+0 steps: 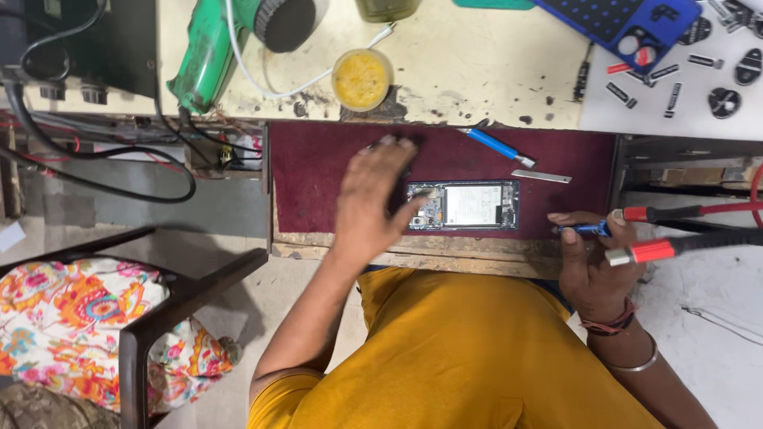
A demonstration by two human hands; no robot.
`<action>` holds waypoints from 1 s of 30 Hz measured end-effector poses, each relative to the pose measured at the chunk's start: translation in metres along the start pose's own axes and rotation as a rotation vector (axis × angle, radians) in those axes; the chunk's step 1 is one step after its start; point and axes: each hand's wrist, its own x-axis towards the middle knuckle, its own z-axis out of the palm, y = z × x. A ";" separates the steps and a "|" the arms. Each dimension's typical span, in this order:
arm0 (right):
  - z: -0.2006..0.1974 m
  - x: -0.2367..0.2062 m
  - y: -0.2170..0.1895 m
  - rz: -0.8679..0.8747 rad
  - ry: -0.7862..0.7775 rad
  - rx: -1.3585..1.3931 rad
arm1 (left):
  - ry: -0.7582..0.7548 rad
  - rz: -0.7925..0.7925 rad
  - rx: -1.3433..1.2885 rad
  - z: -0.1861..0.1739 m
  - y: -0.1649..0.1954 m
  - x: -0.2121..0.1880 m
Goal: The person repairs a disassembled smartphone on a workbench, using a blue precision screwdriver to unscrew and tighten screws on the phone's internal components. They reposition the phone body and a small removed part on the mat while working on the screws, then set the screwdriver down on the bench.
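Our left hand (373, 199) lay spread flat, steadying the opened phone (465, 206) on the maroon mat (318, 175); right hand (592, 262) grip pinched the blue screwdriver (584, 229). Best kept phone pinned, tip vertical.

My bench (493, 71) is cream, scuffed and stained, with a dark red mat (318, 183) on the lower shelf before me. To my left stands a dark wooden chair (159, 318) with a flowered cushion (71, 318) on a pale grey floor (238, 286). Black cables (103, 183) loop beneath the bench. The light is even and soft.
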 end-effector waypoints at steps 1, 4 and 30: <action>0.001 0.002 -0.001 0.001 -0.007 -0.015 | 0.012 -0.062 0.064 -0.004 -0.009 0.001; 0.004 0.008 -0.006 0.038 -0.045 -0.117 | 0.019 -0.142 0.111 -0.011 -0.027 0.002; 0.033 0.035 -0.021 0.262 -0.229 -0.011 | 0.113 -0.082 -0.176 -0.010 -0.035 -0.013</action>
